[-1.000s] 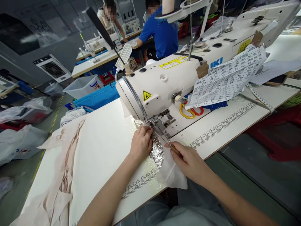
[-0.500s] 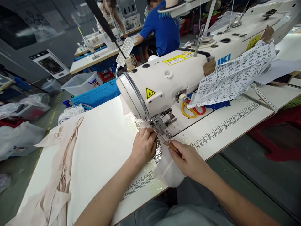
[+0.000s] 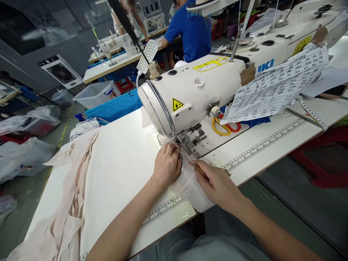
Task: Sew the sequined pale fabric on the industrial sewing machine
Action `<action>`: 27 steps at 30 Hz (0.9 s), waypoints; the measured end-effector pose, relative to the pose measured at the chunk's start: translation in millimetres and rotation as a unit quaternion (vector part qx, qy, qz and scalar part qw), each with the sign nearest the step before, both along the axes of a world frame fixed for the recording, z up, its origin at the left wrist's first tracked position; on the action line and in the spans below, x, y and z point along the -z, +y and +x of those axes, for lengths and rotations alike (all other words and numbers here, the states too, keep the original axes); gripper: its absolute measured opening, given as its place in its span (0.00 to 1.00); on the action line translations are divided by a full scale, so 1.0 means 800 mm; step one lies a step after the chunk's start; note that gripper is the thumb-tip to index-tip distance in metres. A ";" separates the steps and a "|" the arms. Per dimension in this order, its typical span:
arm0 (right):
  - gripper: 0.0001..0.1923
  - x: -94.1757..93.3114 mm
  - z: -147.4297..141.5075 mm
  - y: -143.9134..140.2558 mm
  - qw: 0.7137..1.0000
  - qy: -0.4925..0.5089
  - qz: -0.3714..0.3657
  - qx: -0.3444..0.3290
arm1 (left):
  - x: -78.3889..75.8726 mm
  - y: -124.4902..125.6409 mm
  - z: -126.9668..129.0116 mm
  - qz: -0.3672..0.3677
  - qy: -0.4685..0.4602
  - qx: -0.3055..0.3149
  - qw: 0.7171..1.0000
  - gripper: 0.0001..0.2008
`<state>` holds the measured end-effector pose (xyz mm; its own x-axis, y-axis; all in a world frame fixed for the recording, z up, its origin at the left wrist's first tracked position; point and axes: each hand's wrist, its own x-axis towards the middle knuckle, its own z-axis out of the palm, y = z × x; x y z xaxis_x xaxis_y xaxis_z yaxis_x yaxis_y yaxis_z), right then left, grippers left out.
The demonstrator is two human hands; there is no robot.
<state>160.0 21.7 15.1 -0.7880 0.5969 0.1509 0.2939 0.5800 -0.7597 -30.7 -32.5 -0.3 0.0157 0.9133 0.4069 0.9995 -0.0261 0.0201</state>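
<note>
My left hand [image 3: 167, 165] presses down on a small white fabric piece [image 3: 194, 190] right in front of the presser foot [image 3: 187, 139] of a white sewing machine [image 3: 206, 90]. My right hand [image 3: 217, 185] grips a thin awl with a wooden handle [image 3: 199, 169]; its metal tip points toward the needle area. The fabric hangs a little over the table's front edge. A silver foil-like patch under it is almost wholly covered by my left hand.
Pink cloth [image 3: 73, 188] is heaped at the table's left. Yellow and red scissors [image 3: 225, 126] lie behind the presser foot, under a taped paper sheet [image 3: 277, 87]. A lamp [image 3: 148, 59] stands above the machine head. Another person in blue [image 3: 190, 29] sits at a far table.
The white fabric has slid toward the needle, covering the silver patch. Both hands moved slightly forward with it. The view shifted a little.
</note>
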 end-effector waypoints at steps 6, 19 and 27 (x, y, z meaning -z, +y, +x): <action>0.15 -0.003 -0.002 -0.007 0.994 0.104 0.012 -0.014 | 0.002 -0.003 0.000 0.022 -0.033 0.027 0.999 0.16; 0.15 -0.007 0.019 -0.030 0.989 0.114 0.096 0.001 | 0.003 0.019 -0.018 0.027 -0.164 -0.068 0.984 0.09; 0.15 0.008 -0.001 0.016 0.979 -0.102 0.162 0.067 | 0.003 0.018 -0.024 0.029 -0.346 -0.048 0.937 0.06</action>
<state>159.2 34.3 8.6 -0.7396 0.6434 0.1978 0.5099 0.7274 -0.4592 -49.9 -17.8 -2.6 -0.3506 0.8730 0.3390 0.7460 0.0415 0.6646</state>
